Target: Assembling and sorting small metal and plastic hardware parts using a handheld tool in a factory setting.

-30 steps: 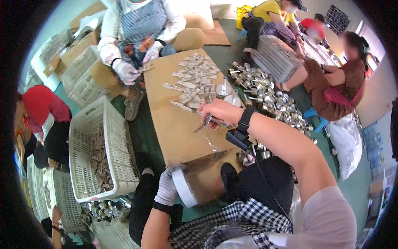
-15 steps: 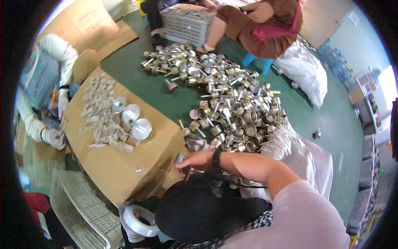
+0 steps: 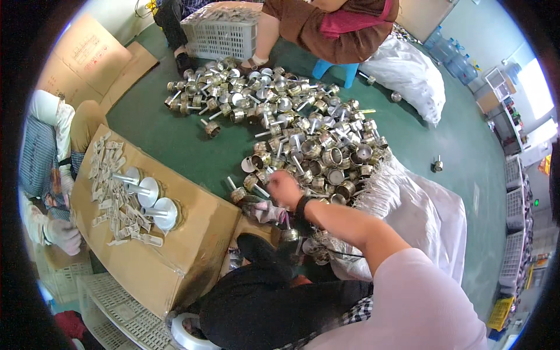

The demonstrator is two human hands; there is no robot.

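Note:
My right hand [image 3: 284, 189] reaches over the near edge of a heap of shiny metal cups with rod-like stems [image 3: 309, 137]. Its fingers are smeared, so whether they grip a cup cannot be told. Just below my wrist is one metal cup [image 3: 290, 234] with its stem upward. A crumpled pinkish-grey cloth or glove [image 3: 262, 211] lies beside the hand. My left hand does not show. To the left, a cardboard box [image 3: 198, 224] bears three silver discs with stems [image 3: 165, 214] and many small pale strips [image 3: 111, 201].
A co-worker's gloved hand [image 3: 63, 235] is at the box's left side. Another person sits on a blue stool [image 3: 337, 71] beyond the heap, near a white crate [image 3: 221, 39]. White woven sacks [image 3: 431, 227] lie right; a tape roll [image 3: 189, 333] is at the bottom.
My right hand has moved from beside the box's near corner to the heap's edge. The whole view has shifted, so the box appears lower and farther left.

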